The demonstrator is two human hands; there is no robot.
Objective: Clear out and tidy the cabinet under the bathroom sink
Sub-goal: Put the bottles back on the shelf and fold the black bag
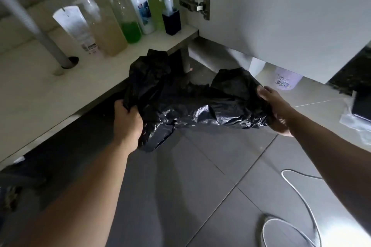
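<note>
Cabinet shelf [50, 78], pale and open-fronted, fills the upper left, its open door [291, 16] to the right. Just in front of the shelf's edge, above the grey floor tiles [200, 176], a crumpled black plastic bag [180, 102] hangs stretched between two hands. Its long axis runs left to right, roughly along the shelf front, and one bunched end rises against the shelf edge. The left hand [127, 120] grips the bag's left end, fingers curled tight into the plastic. The right hand [278, 109] holds the right end, thumb on top and fingers wrapped beneath. Both hands sit at similar reach, so either could likely pull the mouth open; where the opening lies cannot be told. On the shelf's back right corner stand several bottles [138, 2], touching or nearly so, beside a dark pump dispenser [171, 20]. A grey drain pipe [36, 28] passes through the shelf at left.
</note>
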